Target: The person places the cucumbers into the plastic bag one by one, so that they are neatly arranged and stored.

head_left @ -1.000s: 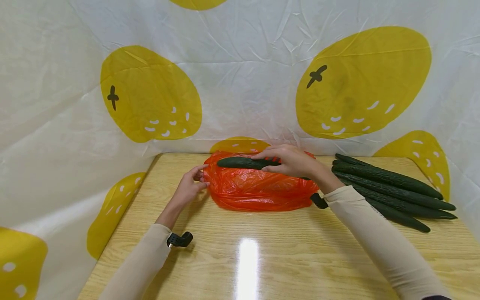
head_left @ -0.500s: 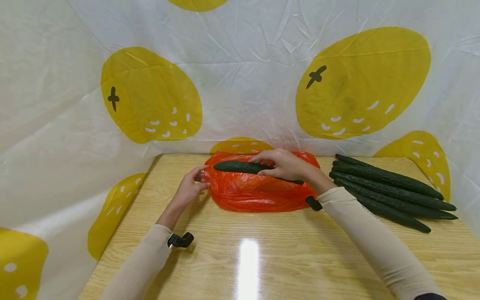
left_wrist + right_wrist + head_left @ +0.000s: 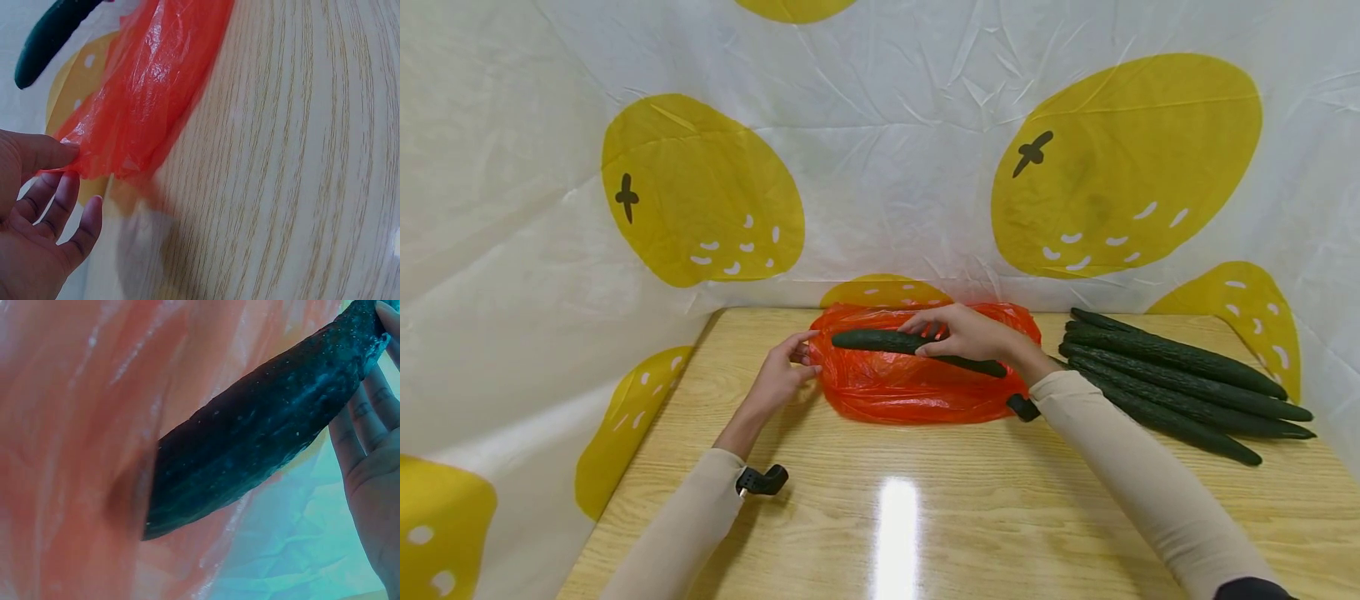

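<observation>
A long dark green cucumber (image 3: 874, 340) lies across the upper part of a thin red plastic bag (image 3: 910, 403), slanting down to the right in the head view. My right hand (image 3: 976, 335) grips it around the middle, thumb on the near side. In the right wrist view, one end of the cucumber (image 3: 250, 434) is cut off from sight by a fold of the bag (image 3: 75, 437). At the bag's left edge, my left hand (image 3: 779, 375) pinches the plastic. The left wrist view shows thumb and forefinger on the film (image 3: 150, 81), the other fingers loose.
Several more cucumbers (image 3: 1180, 387) lie side by side to the right, partly behind the right forearm. A white sheet with yellow fruit prints (image 3: 895, 192) hangs behind and left of the wooden table (image 3: 820, 533).
My right hand has moved slightly left and toward me with the cucumber, whose right end now shows over the bag. My left hand keeps its place at the bag's edge.
</observation>
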`<state>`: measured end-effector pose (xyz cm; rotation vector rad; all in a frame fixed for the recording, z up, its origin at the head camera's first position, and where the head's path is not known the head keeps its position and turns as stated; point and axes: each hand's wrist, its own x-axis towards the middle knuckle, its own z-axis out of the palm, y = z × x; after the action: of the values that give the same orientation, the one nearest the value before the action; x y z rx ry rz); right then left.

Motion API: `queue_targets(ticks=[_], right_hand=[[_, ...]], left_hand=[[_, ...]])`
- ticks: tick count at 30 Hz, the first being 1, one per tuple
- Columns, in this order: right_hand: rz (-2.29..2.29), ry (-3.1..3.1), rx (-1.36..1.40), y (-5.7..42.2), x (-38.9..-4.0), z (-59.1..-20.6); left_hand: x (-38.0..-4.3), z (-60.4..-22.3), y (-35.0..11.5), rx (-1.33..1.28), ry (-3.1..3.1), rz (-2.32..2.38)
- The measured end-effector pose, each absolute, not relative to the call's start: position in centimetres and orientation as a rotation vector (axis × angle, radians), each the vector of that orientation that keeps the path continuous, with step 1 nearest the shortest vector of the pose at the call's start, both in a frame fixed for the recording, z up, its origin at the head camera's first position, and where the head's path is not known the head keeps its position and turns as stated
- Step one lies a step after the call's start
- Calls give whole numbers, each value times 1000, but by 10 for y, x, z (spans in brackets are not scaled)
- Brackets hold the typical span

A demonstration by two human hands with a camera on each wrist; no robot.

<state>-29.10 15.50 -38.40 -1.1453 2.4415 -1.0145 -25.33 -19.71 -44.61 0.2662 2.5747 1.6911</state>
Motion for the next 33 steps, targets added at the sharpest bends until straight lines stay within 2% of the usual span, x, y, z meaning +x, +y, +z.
queue_targets(ticks=[33], right_hand=[[-737,2452,-1107,138,-287,-411]], left_hand=[[-256,-445,-199,221,2573,1708]])
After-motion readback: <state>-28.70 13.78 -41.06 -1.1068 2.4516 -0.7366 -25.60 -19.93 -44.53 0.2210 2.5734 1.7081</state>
